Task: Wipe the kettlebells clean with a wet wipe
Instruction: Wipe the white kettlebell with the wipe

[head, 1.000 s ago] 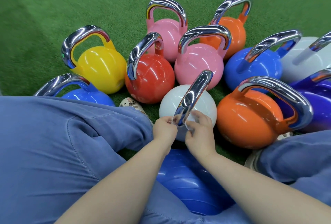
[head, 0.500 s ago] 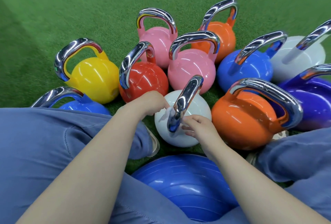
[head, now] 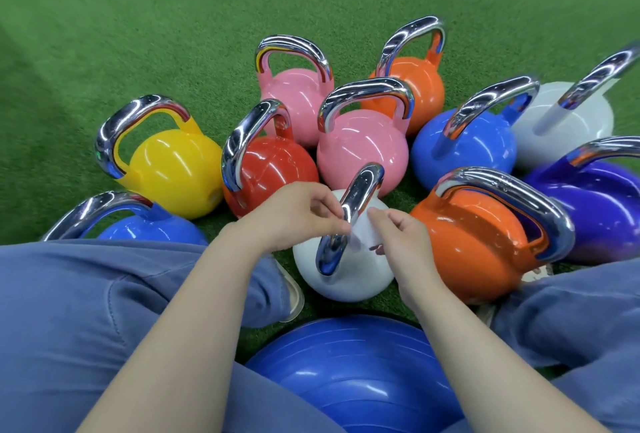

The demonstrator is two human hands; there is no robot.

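A white kettlebell point(head: 349, 276) with a chrome handle point(head: 360, 197) stands on the turf between my knees. My left hand point(head: 294, 214) is on the left side of the handle and pinches a white wet wipe point(head: 362, 231) against the chrome. To the right of the handle, my right hand point(head: 401, 238) has curled fingers that pinch the wipe's other end. The wipe passes behind the handle's middle and is mostly hidden by it and by my fingers.
Several kettlebells crowd round: red point(head: 273, 172), yellow point(head: 173, 172), pink point(head: 360, 148), orange point(head: 467, 235), blue point(head: 474, 145), purple point(head: 602, 210). A blue exercise ball point(head: 346, 373) lies under me. Green turf point(head: 173, 16) stretches beyond.
Both hands have gone from the near, lower end of the handle up to its middle, with the wipe. The left hand swung out to the left, then came back to the chrome.
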